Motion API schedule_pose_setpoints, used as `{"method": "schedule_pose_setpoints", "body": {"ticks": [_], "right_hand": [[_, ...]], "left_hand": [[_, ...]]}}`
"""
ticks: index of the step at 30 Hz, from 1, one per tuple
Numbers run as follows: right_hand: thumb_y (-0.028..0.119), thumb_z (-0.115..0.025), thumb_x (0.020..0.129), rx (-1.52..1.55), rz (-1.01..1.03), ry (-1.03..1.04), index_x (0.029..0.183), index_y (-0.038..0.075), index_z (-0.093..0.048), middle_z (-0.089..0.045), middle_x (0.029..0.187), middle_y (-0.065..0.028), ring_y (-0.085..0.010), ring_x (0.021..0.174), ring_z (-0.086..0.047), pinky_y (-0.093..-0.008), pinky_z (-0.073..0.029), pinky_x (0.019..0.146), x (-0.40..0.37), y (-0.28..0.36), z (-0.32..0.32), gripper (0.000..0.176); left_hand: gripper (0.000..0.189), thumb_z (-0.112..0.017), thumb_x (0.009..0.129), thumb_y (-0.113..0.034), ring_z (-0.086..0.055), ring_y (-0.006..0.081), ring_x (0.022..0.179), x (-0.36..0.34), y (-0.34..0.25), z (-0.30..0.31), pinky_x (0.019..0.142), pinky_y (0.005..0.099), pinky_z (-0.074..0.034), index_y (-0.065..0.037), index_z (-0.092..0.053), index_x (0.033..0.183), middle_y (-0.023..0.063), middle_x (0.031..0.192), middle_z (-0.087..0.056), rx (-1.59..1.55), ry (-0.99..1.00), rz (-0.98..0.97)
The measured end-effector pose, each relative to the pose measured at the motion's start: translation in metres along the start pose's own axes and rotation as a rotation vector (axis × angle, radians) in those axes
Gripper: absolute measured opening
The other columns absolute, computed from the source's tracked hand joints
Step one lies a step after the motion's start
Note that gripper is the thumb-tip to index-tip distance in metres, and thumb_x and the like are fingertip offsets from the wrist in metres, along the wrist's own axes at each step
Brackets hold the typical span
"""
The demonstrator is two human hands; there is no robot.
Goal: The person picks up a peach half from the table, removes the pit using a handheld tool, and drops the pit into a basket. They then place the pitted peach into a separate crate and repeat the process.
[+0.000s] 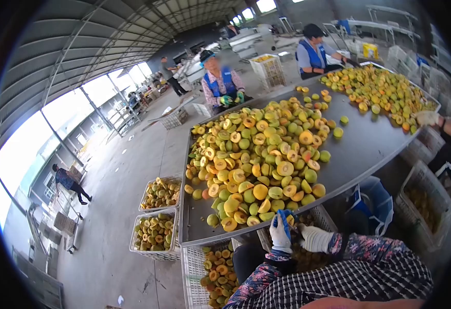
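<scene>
My left hand [280, 235], in a white glove with blue fingers, is closed round a yellow peach [290, 220] at the near edge of the metal table [362, 149]. Close beside it on the right, my right hand [315, 239] wears a white glove. Its fingers are curled together, and what they hold is too small to make out. Just beyond both hands lies a large heap of yellow-green peaches [260, 191], many cut in half with the orange flesh showing. Under my hands, a crate [324, 218] is partly hidden by my sleeves.
White crates of peach halves [153, 233] stand left of the table, another crate [188, 278] by my legs. A blue bucket [375, 203] and a crate [425, 198] are at right. Co-workers [219, 85] [315, 54] work across the table; a co-worker's gloved hand [428, 118] reaches in at right.
</scene>
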State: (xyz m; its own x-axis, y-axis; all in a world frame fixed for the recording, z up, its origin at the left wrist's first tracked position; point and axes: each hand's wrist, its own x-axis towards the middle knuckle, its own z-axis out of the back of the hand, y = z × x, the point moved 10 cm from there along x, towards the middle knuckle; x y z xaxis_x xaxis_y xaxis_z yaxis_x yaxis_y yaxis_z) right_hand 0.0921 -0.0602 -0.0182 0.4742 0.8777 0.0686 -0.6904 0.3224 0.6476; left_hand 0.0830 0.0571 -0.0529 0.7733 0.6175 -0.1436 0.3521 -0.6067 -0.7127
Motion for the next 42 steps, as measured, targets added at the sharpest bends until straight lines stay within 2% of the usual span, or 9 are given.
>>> {"method": "schedule_pose_setpoints", "body": {"ticks": [5, 6, 7, 9, 11, 16, 21, 34, 42], "right_hand": [[0.017, -0.054, 0.084, 0.109, 0.148, -0.108, 0.106, -0.005, -0.051, -0.059, 0.072, -0.0232, -0.0391, 0.066, -0.058, -0.0474, -0.044, 0.06, -0.003, -0.005, 0.001, 0.032], [0.018, -0.055, 0.085, -0.238, 0.464, -0.056, 0.104, -0.004, -0.054, -0.059, 0.074, -0.0239, -0.0401, 0.067, -0.058, -0.0476, -0.043, 0.06, -0.01, 0.015, -0.012, 0.03], [0.019, -0.056, 0.085, 0.23, 0.118, -0.05, 0.104, -0.004, -0.054, -0.061, 0.076, -0.0242, -0.0413, 0.071, -0.06, -0.0474, -0.045, 0.062, 0.002, -0.002, 0.0, 0.03], [0.017, -0.06, 0.084, 0.116, -0.074, 0.034, 0.116, -0.003, -0.049, -0.064, 0.08, -0.0251, -0.041, 0.08, -0.065, -0.0458, -0.05, 0.069, 0.001, -0.003, 0.007, 0.04], [0.016, -0.061, 0.083, -0.065, -0.144, 0.175, 0.124, -0.004, -0.045, -0.064, 0.082, -0.0248, -0.0415, 0.081, -0.064, -0.0466, -0.05, 0.071, -0.002, -0.009, 0.001, 0.048], [0.022, -0.062, 0.088, 0.417, 0.007, 0.07, 0.125, 0.004, -0.051, -0.066, 0.084, -0.0155, -0.0318, 0.078, -0.065, -0.0401, -0.051, 0.073, 0.0, -0.016, -0.028, 0.043], [0.027, -0.063, 0.091, 1.027, -0.588, 0.513, 0.105, 0.015, -0.058, -0.055, 0.07, 0.0008, -0.0126, 0.056, -0.056, -0.0281, -0.047, 0.053, -0.031, -0.005, -0.029, 0.019], [0.034, -0.05, 0.098, 1.817, -0.425, 0.695, 0.093, 0.019, -0.054, -0.048, 0.065, 0.0053, -0.0091, 0.05, -0.048, -0.0252, -0.037, 0.042, -0.037, 0.011, -0.05, 0.016], [0.03, -0.059, 0.095, 1.39, -0.537, 0.368, 0.103, 0.016, -0.053, -0.05, 0.066, 0.0047, -0.0088, 0.049, -0.048, -0.0245, -0.037, 0.041, -0.052, -0.007, -0.035, 0.017]], "left_hand": [[0.042, -0.054, 0.098, -0.037, -0.065, 0.0206, 0.081, 0.004, 0.002, 0.0, 0.074, 0.0316, -0.053, 0.004, -0.06, 0.106, 0.0119, 0.093, -0.066, 0.292, 0.15, 0.037], [0.044, -0.054, 0.098, -0.038, -0.065, 0.0217, 0.08, 0.006, 0.007, 0.003, 0.073, 0.0326, -0.053, 0.004, -0.059, 0.106, 0.0126, 0.091, -0.066, 0.173, 0.113, 0.092], [0.046, -0.054, 0.097, -0.04, -0.065, 0.0229, 0.079, 0.008, 0.01, 0.007, 0.072, 0.0336, -0.053, 0.004, -0.059, 0.105, 0.0133, 0.089, -0.065, 0.108, 0.085, 0.139], [0.05, -0.055, 0.096, -0.044, -0.064, 0.0251, 0.076, 0.014, 0.008, 0.001, 0.07, 0.0356, -0.052, 0.005, -0.057, 0.104, 0.0147, 0.085, -0.064, 0.192, 0.107, 0.173], [0.051, -0.051, 0.098, -0.048, -0.064, 0.0245, 0.077, 0.008, -0.001, -0.014, 0.073, 0.0357, -0.054, 0.003, -0.059, 0.097, 0.0125, 0.086, -0.063, 0.562, 0.219, 0.151], [0.05, -0.051, 0.098, -0.045, -0.066, 0.0271, 0.081, 0.014, 0.007, -0.005, 0.078, 0.0399, -0.055, 0.004, -0.057, 0.1, 0.0136, 0.092, -0.062, 0.625, 0.299, 0.038], [0.046, -0.052, 0.098, -0.045, -0.066, 0.0282, 0.081, -0.004, 0.002, -0.029, 0.077, 0.0432, -0.056, 0.0, -0.057, 0.101, 0.0138, 0.093, -0.062, 0.487, 0.383, 0.14], [0.038, -0.052, 0.098, -0.042, -0.066, 0.0324, 0.078, -0.012, 0.018, -0.035, 0.068, 0.0479, -0.057, -0.005, -0.057, 0.088, 0.0127, 0.089, -0.062, 0.17, 0.213, 0.451], [0.044, -0.051, 0.1, -0.035, -0.068, 0.0241, 0.074, -0.004, 0.029, -0.034, 0.067, 0.0358, -0.059, 0.007, -0.062, 0.096, 0.0133, 0.086, -0.067, 0.506, 0.323, 0.371]]}}
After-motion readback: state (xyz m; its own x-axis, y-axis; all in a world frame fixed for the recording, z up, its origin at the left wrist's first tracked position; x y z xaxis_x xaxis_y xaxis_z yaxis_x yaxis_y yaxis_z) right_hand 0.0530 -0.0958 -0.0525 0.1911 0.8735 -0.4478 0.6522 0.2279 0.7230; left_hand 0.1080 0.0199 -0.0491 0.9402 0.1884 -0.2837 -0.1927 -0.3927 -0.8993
